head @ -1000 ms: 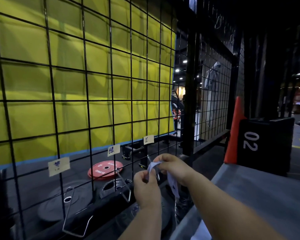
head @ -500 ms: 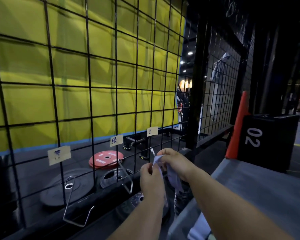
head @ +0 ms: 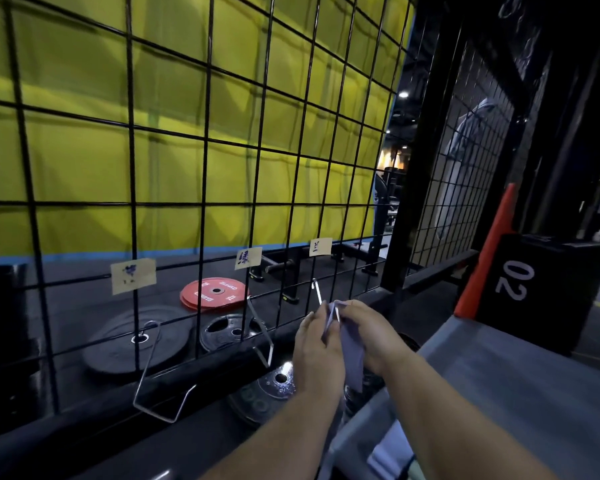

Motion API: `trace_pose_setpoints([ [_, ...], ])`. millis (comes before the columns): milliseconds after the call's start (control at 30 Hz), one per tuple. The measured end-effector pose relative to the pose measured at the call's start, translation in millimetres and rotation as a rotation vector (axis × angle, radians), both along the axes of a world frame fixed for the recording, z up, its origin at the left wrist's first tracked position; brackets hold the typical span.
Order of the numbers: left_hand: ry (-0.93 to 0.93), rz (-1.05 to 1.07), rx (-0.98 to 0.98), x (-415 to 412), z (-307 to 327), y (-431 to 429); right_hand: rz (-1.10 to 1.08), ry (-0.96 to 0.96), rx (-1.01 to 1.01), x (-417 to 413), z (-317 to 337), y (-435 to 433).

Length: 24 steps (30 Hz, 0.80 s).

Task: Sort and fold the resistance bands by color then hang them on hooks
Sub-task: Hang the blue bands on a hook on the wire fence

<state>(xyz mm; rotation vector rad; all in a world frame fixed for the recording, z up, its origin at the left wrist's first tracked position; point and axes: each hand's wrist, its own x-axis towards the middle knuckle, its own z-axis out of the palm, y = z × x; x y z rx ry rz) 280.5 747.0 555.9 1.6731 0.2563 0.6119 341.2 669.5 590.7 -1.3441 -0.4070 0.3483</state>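
A pale lilac resistance band (head: pixel 350 348) hangs folded between my two hands, close to the black wire grid (head: pixel 201 202). My left hand (head: pixel 317 355) pinches its upper edge and my right hand (head: pixel 368 336) grips it from the right. Just above my hands a metal hook (head: pixel 316 292) sticks out of the grid under a paper label (head: pixel 320 246). Two more metal hooks (head: pixel 262 332) (head: pixel 153 375) hang further left, below two other labels (head: pixel 248 258) (head: pixel 133 279). More pale bands (head: pixel 392 448) lie at the bottom edge.
Behind the grid lie a red weight plate (head: pixel 215 293) and black plates (head: pixel 136 341) on the dark floor. A grey bench top (head: pixel 520 382) runs along the right. A black box marked 02 (head: pixel 548 292) and an orange cone (head: pixel 489 251) stand at its far end.
My hands have drawn closer together on the band and folded it tighter, staying just below the right hook. The view has shifted slightly left and down.
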Motion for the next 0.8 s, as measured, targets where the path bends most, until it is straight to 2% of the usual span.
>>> trace_pose_setpoints([
  [167, 0.026, -0.016, 0.031, 0.2, 0.3, 3.0, -0.098, 0.121, 0.040, -2.9, -9.8, 5.4],
  [500, 0.056, -0.071, -0.023, 5.9, 0.2, 10.2, -0.057, 0.069, 0.021, -6.9, -0.6, 5.3],
  [800, 0.073, -0.105, 0.094, -3.9, -1.2, 8.7, -0.128, 0.058, -0.078, -18.5, -13.1, 5.3],
])
